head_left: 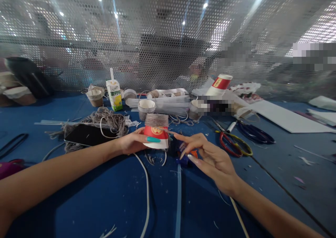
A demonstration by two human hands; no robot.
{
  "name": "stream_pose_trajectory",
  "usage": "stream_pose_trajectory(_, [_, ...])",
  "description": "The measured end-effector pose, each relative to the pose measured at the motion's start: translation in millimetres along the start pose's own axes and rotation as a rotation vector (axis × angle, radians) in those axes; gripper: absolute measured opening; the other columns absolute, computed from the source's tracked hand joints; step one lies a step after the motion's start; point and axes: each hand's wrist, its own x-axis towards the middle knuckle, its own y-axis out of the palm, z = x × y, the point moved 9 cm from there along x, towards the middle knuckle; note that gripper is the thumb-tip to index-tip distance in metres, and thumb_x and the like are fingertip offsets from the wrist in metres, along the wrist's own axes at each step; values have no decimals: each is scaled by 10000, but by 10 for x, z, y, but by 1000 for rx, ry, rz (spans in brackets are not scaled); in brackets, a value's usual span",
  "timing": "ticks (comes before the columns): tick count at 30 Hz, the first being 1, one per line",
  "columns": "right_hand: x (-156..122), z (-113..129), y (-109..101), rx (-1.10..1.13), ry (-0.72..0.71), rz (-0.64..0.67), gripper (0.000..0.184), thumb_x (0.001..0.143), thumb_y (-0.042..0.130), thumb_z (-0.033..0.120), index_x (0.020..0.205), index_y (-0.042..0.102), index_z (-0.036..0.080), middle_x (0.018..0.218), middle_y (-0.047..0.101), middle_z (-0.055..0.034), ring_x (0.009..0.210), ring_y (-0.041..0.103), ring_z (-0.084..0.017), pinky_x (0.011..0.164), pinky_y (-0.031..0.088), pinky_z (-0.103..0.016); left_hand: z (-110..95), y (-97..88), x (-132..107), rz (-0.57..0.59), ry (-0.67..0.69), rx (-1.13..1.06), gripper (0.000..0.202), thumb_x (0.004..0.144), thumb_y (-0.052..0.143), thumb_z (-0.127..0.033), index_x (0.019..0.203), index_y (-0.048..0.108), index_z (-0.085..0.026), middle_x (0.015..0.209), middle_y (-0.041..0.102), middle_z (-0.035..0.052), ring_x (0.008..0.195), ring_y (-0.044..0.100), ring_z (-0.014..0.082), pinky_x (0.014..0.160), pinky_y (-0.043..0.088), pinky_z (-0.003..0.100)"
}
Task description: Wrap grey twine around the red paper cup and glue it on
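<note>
A red and white paper cup (156,131) with a gold emblem is upside down in my left hand (133,141). Its upper part is wound with rows of grey-brown yarn (156,119). My left thumb, with a long turquoise nail, presses on the cup's side; the other fingers are mostly hidden behind it. At the cup's right side is my right hand (210,157), fingers bent and apart, the index fingertip at or very near the cup. Whether a yarn strand lies at that fingertip, I cannot tell. A blue and orange tool (183,159) lies partly hidden beneath the right fingers.
Behind the cup stand a drink carton (114,95) and small yarn-wrapped baskets (146,108). A yarn heap (111,120) and a black phone (89,135) lie left. Scissors (231,143) lie right. A white cord (147,196) and pale strip (179,199) run toward me.
</note>
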Motion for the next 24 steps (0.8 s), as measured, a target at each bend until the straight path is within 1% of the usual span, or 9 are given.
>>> stream_pose_trajectory(4, [-1, -70, 6, 120, 28, 4, 113, 887, 579, 339, 894, 646, 247, 1153, 643, -84, 1242, 532, -264, 1055, 396, -483, 11, 14, 3, 28, 2, 10, 587, 559, 792, -284, 1103, 656, -112, 1002, 734, 116, 928, 676, 231, 932, 446, 367])
stream_pose_trajectory(9, [34, -132, -45, 242, 64, -56, 77, 892, 573, 260, 878, 648, 256, 952, 677, -38, 1300, 490, -246, 1066, 394, -442, 25, 15, -8, 49, -2, -3, 519, 572, 769, -285, 1059, 678, -128, 979, 739, 108, 903, 679, 235, 912, 450, 372])
stream_pose_trajectory(13, [59, -166, -86, 259, 89, -89, 70, 869, 583, 271, 859, 649, 249, 872, 683, -38, 1279, 507, -259, 1041, 413, -451, 17, 27, -9, 44, 2, -11, 520, 570, 769, -287, 1059, 684, -130, 970, 743, 101, 899, 680, 233, 914, 451, 374])
stream_pose_trajectory(15, [59, -213, -118, 230, 124, -121, 74, 851, 593, 291, 828, 641, 240, 904, 694, -51, 1225, 548, -268, 981, 456, -443, 14, 47, -7, 53, 1, -2, 532, 577, 762, -292, 1072, 677, -119, 985, 740, 112, 922, 677, 249, 935, 442, 395])
stream_pose_trajectory(18, [47, -296, -207, 150, 181, -217, 86, 842, 580, 293, 803, 618, 226, 1005, 696, -71, 1057, 622, -248, 849, 504, -397, 17, 57, -6, 62, -2, 6, 506, 586, 753, -295, 1056, 680, -123, 963, 743, 103, 908, 680, 240, 935, 445, 389])
stream_pose_trajectory(20, [35, -284, -284, 126, 164, -303, 60, 833, 575, 276, 810, 602, 228, 989, 689, -66, 954, 637, -222, 794, 506, -373, 22, 52, -5, 69, -2, 12, 490, 591, 750, -301, 1045, 684, -130, 960, 743, 97, 901, 680, 231, 930, 450, 381])
stream_pose_trajectory(21, [31, -248, -304, 132, 135, -325, 46, 824, 576, 272, 814, 594, 231, 972, 683, -63, 938, 636, -221, 789, 505, -374, 23, 45, -4, 69, 0, 17, 485, 594, 749, -305, 1043, 684, -132, 966, 741, 98, 907, 679, 230, 933, 448, 381])
stream_pose_trajectory(22, [30, -198, -303, 144, 101, -325, 34, 817, 579, 269, 815, 588, 236, 977, 680, -61, 944, 633, -225, 801, 502, -382, 24, 39, -4, 70, 3, 27, 483, 597, 748, -309, 1042, 685, -132, 972, 739, 102, 916, 676, 234, 937, 445, 385])
stream_pose_trajectory(24, [34, -75, -230, 167, 38, -241, 27, 811, 576, 271, 803, 583, 247, 1048, 676, -60, 1027, 610, -243, 869, 486, -414, 29, 33, -4, 75, 0, 58, 490, 597, 750, -309, 1048, 683, -129, 987, 732, 114, 941, 670, 247, 942, 438, 394])
